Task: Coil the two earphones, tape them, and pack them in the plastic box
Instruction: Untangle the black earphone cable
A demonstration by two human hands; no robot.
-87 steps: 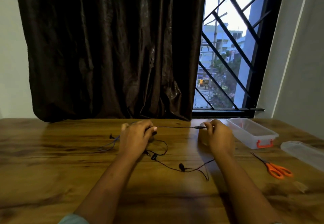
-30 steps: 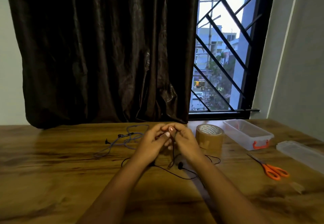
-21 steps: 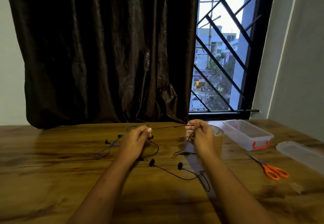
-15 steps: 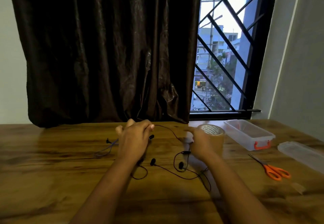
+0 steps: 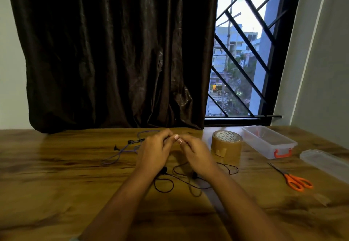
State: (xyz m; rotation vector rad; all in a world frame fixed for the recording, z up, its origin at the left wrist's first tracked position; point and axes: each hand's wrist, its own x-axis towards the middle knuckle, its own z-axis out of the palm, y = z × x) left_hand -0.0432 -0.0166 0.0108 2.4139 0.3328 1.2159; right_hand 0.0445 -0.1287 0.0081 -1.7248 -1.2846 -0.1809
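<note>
My left hand (image 5: 154, 151) and my right hand (image 5: 196, 151) meet fingertip to fingertip above the table's middle, both pinching the black earphone's cord. Loose loops of the black earphone (image 5: 181, 178) and its two buds lie on the wood just below my wrists. A purple earphone (image 5: 122, 151) lies uncoiled to the left of my left hand. A roll of brown tape (image 5: 226, 144) stands right of my right hand. Further right sits the open clear plastic box (image 5: 268, 142) with an orange latch.
Orange-handled scissors (image 5: 294, 180) lie on the wooden table (image 5: 56, 193) at the right, near the box's clear lid (image 5: 324, 162). A dark curtain (image 5: 113, 52) and a barred window stand behind the table's far edge.
My hands, apart half a second ago with the cord stretched between them, have come together again at the middle. The slack cord on the table has shifted into new loops.
</note>
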